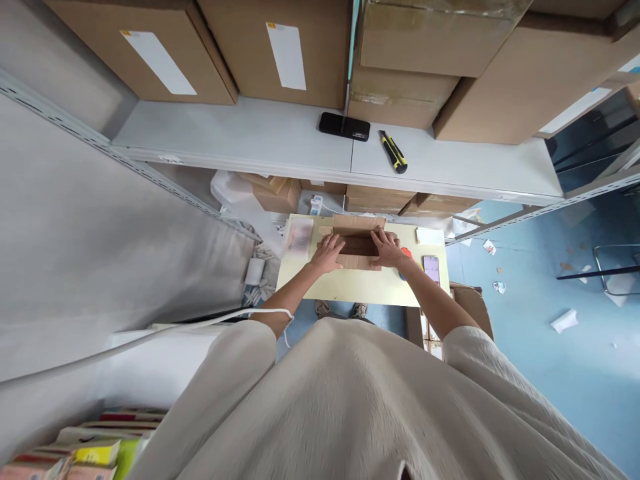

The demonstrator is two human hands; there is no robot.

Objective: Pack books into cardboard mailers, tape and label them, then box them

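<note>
A small cardboard box [356,261] stands on the pale yellow table [360,291], its top flaps folded outward and its brown inside showing. At its left side my left hand [327,254] grips the side flap, fingers bent over the edge. My right hand [388,249] does the same on the right side, with its fingertips at the rim. Parts of both side flaps are hidden under the hands. What lies deep in the box is too dark to tell. Just beside my right hand is a small red thing [407,253], partly covered by the forearm.
A phone [431,269] lies at the table's right, below a white pad [430,236]. The shelf [240,133] ahead bears large cartons [280,53], a black device [344,126] and a yellow-black utility knife [393,152]. A white cable [200,323] hangs at left. Paper scraps [565,321] litter the blue floor.
</note>
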